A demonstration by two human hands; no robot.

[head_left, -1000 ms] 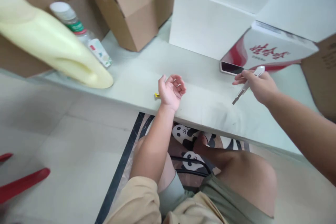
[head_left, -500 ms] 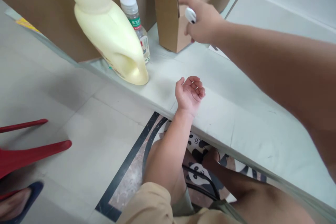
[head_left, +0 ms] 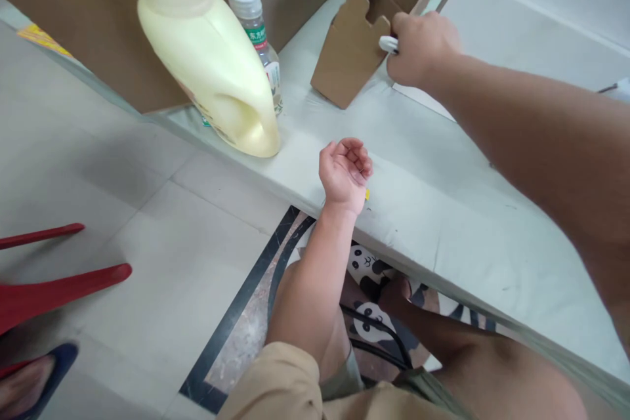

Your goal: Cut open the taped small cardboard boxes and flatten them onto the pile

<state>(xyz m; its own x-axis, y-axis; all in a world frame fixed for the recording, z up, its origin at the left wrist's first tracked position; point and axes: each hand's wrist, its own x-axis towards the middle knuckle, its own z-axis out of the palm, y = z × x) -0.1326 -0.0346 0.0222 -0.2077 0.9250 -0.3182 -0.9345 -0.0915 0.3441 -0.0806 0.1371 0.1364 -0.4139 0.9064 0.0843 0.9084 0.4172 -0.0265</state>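
My left hand (head_left: 346, 174) rests palm up near the table's front edge, its fingers loosely curled and apart, with nothing in them. Beside its wrist a small yellow bit (head_left: 367, 195) peeks out, mostly hidden. My right hand (head_left: 423, 46) is closed on the near side wall of an open-topped brown cardboard box (head_left: 349, 49), which tilts on the table. A white, pen-like object (head_left: 388, 44) sticks out from the same hand; the rest of it is covered by the fingers.
A pale yellow jug (head_left: 211, 65) and a clear bottle with a white cap (head_left: 246, 0) stand left of the box. Behind them rises a large carton (head_left: 73, 6). White sheet or board (head_left: 428, 100) lies under my right forearm. Red chair or stool legs (head_left: 63, 285) are on the floor.
My right hand has moved right and taken hold of the cardboard box, which has shifted right and tilted. The small yellow bit now shows by my left wrist. The left hand has barely moved.
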